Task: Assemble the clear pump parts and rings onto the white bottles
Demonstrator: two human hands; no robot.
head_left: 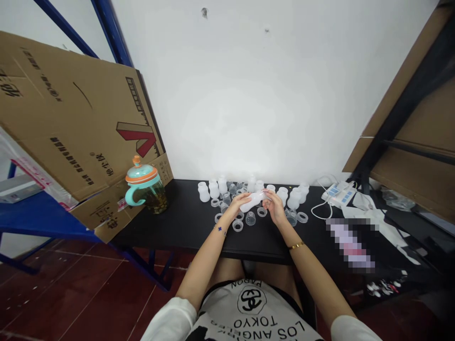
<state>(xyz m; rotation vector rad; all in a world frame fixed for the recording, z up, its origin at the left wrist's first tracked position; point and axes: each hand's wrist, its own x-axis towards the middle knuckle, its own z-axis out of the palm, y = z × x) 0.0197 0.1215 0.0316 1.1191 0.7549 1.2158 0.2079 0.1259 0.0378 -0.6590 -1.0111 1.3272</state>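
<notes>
A white baby bottle (250, 202) lies tilted sideways between my hands, above the black table (185, 232). My left hand (239, 203) is wrapped round its lower body. At the bottle's top end, the fingers of my right hand (273, 206) close on a clear part, perhaps the collar or nipple; its detail is too small to tell. Below my hands lie a clear dome cap (250, 218) and a clear ring collar (238, 225). Another ring (262, 211) sits just left of my right fingers. Several upright white bottles (204, 192) stand behind, along the wall.
A teal and orange lidded jug (146, 187) with dark liquid stands at the left, before a large cardboard box (78, 113). On the right are a white power strip (339, 194) with cables, a ring (302, 217) and a crumpled clear bag (396, 199).
</notes>
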